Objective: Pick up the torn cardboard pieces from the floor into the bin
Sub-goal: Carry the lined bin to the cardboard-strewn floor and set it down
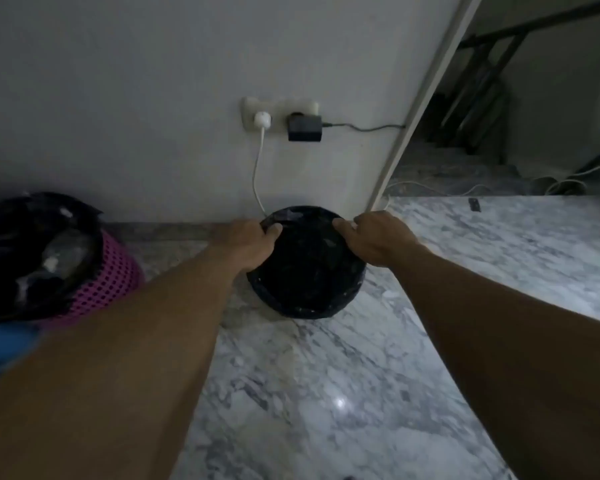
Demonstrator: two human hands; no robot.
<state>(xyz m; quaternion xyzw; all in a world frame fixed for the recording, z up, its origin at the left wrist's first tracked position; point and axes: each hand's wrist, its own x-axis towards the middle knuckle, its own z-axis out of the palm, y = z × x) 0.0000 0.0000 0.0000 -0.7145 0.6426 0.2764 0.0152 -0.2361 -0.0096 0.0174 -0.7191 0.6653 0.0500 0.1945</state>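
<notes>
Gripping the black-lined bin [305, 299] w/ both hands: left hand [248, 242] clamps its left rim, right hand [374, 239] its right rim. Bin sits on marble floor [326, 393] by the wall, under the socket [279, 114]. No cardboard pieces seen.

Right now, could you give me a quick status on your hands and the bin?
Left hand and right hand gripping black bin rim. No cardboard in view. White cable close behind bin.

dim room: grey marble floor [326, 393], pale wall [136, 98] with socket strip [279, 109], possibly stairs [465, 157] beyond.
</notes>
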